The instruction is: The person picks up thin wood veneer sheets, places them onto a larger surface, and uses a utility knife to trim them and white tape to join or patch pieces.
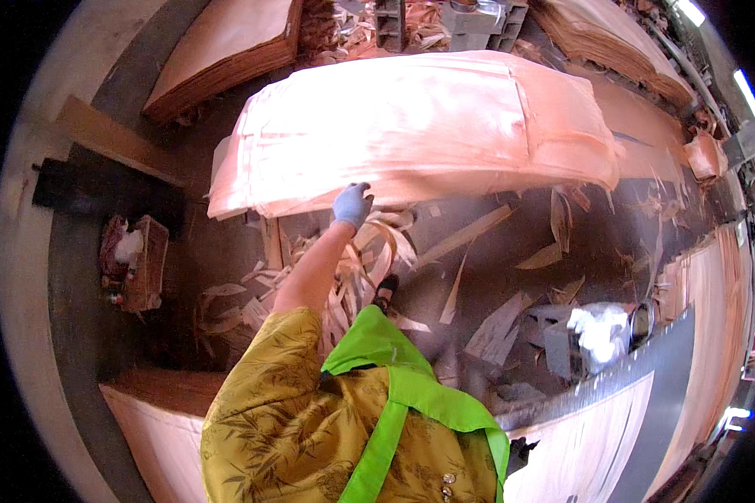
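A stack of thin, pale wood veneer sheets [394, 117] lies ahead of me, brightly lit on top, with ragged edges. My left hand [352, 206], in a light blue glove with dark fingertips, reaches to its near edge. The thumb stands apart from the fingers, and no held thing shows between them. Whether the fingertips touch the veneer I cannot tell. My right hand is out of sight. Curled veneer strips [369, 251] lie on the floor below my left hand.
A basket [149, 264] with odds and ends stands at the left. Grey blocks [554, 339] with a white bundle [600, 334] sit at the right. More veneer stacks [226, 50] lie at the far left, far right and near side. Scraps [495, 327] litter the floor.
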Motion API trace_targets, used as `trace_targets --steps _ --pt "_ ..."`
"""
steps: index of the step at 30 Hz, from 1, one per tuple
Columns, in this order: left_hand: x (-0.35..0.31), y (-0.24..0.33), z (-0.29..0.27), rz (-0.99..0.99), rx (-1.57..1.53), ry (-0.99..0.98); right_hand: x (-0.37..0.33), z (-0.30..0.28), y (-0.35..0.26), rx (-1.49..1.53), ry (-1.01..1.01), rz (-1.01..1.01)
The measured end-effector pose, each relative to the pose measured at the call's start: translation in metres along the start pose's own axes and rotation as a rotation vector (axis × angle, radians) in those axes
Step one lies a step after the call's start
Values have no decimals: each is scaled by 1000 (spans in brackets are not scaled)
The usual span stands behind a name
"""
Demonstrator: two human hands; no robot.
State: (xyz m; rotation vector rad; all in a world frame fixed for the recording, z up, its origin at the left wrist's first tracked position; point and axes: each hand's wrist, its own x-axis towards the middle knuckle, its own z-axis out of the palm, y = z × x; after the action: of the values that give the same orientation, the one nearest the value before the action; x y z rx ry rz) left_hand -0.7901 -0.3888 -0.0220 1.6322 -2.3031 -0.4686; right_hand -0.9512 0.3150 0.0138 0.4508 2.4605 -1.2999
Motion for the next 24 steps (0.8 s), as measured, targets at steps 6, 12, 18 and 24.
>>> trace_targets --steps 6,12,18,24 --pt "144 13 21 98 139 47 -39 59 -45 122 -91 -93" --pt "235 10 64 345 370 165 -57 116 -77 7 -37 -26" --pt "265 3 57 310 237 -61 -49 150 -100 -40 -62 -80" --pt "297 8 34 308 136 -418 4 190 -107 -97 -181 -445"
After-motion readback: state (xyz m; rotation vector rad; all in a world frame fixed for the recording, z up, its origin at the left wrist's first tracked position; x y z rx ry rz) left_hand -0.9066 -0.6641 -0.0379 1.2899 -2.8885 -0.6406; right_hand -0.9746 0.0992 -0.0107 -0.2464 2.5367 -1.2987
